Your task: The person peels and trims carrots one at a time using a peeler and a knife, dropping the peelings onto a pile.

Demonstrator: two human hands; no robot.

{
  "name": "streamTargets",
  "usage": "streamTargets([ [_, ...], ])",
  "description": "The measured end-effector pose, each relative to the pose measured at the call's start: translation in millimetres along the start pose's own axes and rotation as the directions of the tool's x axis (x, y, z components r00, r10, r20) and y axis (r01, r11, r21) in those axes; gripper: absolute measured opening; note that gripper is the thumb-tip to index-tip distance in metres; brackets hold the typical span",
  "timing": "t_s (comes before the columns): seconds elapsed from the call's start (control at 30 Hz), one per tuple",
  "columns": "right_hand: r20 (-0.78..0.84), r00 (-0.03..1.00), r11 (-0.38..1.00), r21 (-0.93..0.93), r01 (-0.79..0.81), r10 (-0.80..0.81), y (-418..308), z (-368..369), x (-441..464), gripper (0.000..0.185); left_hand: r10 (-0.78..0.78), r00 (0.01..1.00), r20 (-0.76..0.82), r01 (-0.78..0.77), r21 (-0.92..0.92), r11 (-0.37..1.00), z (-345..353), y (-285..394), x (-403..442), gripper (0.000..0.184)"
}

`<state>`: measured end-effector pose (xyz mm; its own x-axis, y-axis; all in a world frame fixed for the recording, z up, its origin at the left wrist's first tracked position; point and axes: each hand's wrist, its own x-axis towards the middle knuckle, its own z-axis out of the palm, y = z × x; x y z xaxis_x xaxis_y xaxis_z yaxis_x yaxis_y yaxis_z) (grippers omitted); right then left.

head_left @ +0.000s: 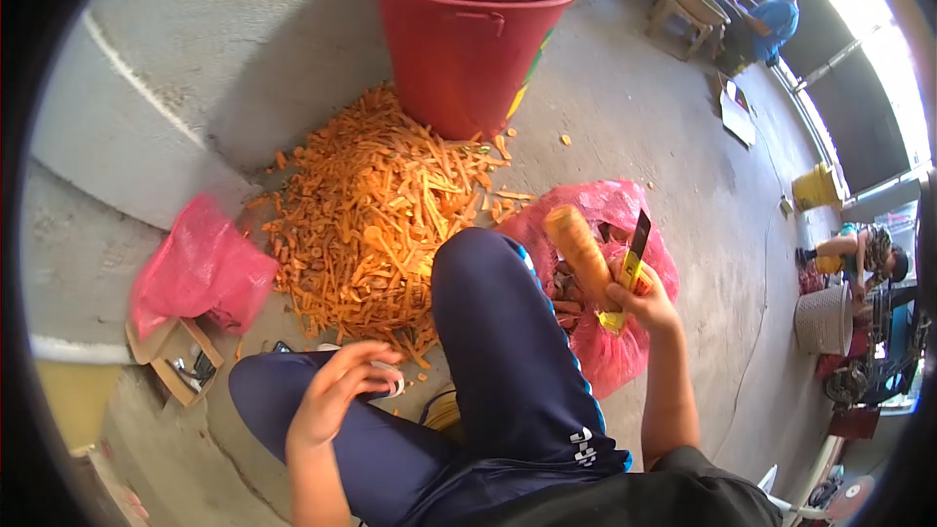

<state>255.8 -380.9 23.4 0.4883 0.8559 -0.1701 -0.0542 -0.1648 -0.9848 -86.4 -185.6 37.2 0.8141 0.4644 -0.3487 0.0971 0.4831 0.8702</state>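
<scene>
We're gripping a box cutter (631, 266) and chunky orange root (580, 252) in our right hand (648, 303), probably leaving our loose left hand (339, 388) free.

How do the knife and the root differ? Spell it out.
The knife is thin and flat; the root is thick and rounded. The knife is black and yellow, the root pale orange. In the picture, the knife's upper end leans right, the root's left. Both are at the right grip.

Bright glare (867, 5) upper right, dark fisheye rim, distance perhaps blurred
</scene>
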Motion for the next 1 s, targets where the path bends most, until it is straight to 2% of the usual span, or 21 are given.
streamTargets([
  [0.07,0.352,0.936,0.998,-0.052,0.037,-0.017,-40.2,14.7,3.7,0.018,0.028,0.994,0.106,-0.005,-0.205,0.979,14.8,-6.3,14.9,0.045],
  [0.1,0.517,0.856,0.996,-0.071,0.061,-0.015,-53.1,23.1,7.2,0.018,-0.025,0.987,0.159,0.061,-0.224,0.973,25.6,-2.4,22.2,0.049],
  [0.13,0.636,0.769,0.993,-0.119,0.011,0.068,-60.7,32.4,10.2,0.020,-0.067,0.963,0.261,0.138,-0.264,0.955,30.0,-8.0,26.8,0.054],
  [0.17,0.759,0.651,0.977,-0.129,0.173,-0.015,-69.8,51.0,16.3,0.020,-0.206,0.912,0.354,0.326,-0.321,0.889,37.6,-2.9,28.7,0.060],
  [0.23,0.845,0.526,0.941,-0.254,0.226,0.101,-90.9,89.3,15.3,0.021,-0.151,0.786,0.599,0.463,-0.409,0.787,45.9,-5.8,24.7,0.064],
  [0.27,0.892,0.428,0.911,-0.288,0.294,0.144,-90.8,102.4,19.8,0.021,-0.102,0.795,0.598,0.447,-0.464,0.765,41.8,-8.8,18.5,0.063],
  [0.33,0.855,0.507,0.926,-0.272,0.262,0.108,-89.6,119.6,17.8,0.019,-0.004,0.804,0.594,0.421,-0.565,0.710,34.9,-14.7,7.3,0.062],
  [0.37,0.833,0.545,0.933,-0.263,0.246,0.091,-87.4,125.5,18.1,0.019,0.038,0.832,0.553,0.358,-0.589,0.725,32.2,-18.5,-0.8,0.061],
  [0.4,0.769,0.637,0.954,-0.146,0.261,-0.056,-73.3,130.6,22.5,0.015,0.079,0.857,0.509,0.295,-0.610,0.735,29.6,-25.0,-12.3,0.060],
  [0.43,0.632,0.773,0.996,-0.016,0.088,-0.058,-69.1,135.1,22.3,0.011,0.119,0.880,0.461,0.229,-0.630,0.742,28.0,-27.9,-22.9,0.060],
  [0.47,0.485,0.872,0.997,0.067,0.033,-0.062,-60.9,140.0,24.6,0.011,0.126,0.903,0.410,0.173,-0.619,0.766,28.5,-26.5,-31.7,0.061],
  [0.5,0.325,0.945,0.988,0.157,-0.010,-0.042,-55.0,145.9,25.6,0.011,0.142,0.923,0.359,0.159,-0.690,0.706,26.5,-29.7,-36.7,0.060],
  [0.53,0.238,0.971,0.973,0.228,-0.031,-0.025,-53.4,152.6,24.8,0.013,0.154,0.939,0.306,0.141,-0.754,0.641,22.3,-35.7,-39.0,0.060],
  [0.57,0.260,0.965,0.962,0.267,-0.061,-0.011,-50.5,158.8,24.5,0.012,0.164,0.953,0.255,0.119,-0.811,0.573,17.6,-40.6,-40.4,0.059],
  [0.63,0.295,0.956,0.931,0.345,-0.118,0.012,-48.1,170.8,24.2,0.012,0.063,0.998,0.006,-0.033,-0.797,0.603,5.7,-48.2,-41.4,0.044],
  [0.7,0.334,0.938,0.970,0.181,-0.164,0.096,-48.1,192.3,23.8,0.013,0.012,0.990,-0.138,-0.116,-0.774,0.622,-4.0,-50.1,-38.2,0.039],
  [0.77,0.394,0.909,0.988,0.013,-0.154,0.137,-44.2,215.9,30.4,0.013,-0.005,0.984,-0.178,-0.128,-0.724,0.678,-11.1,-42.8,-34.1,0.039],
  [0.83,0.441,0.876,0.981,-0.074,-0.179,0.193,-38.2,235.3,44.0,0.017,-0.052,0.971,-0.235,-0.127,-0.684,0.718,-17.2,-34.4,-27.9,0.037],
  [0.9,0.432,0.890,0.977,-0.203,-0.062,0.146,-35.1,252.8,60.1,0.019,-0.112,0.946,-0.306,-0.119,-0.645,0.755,-26.2,-18.9,-17.1,0.035],
  [1.0,0.496,0.843,0.978,-0.103,-0.183,0.210,-32.3,271.1,86.5,0.025,-0.046,0.976,-0.214,-0.094,-0.599,0.795,-54.3,-3.4,9.2,0.037],
])
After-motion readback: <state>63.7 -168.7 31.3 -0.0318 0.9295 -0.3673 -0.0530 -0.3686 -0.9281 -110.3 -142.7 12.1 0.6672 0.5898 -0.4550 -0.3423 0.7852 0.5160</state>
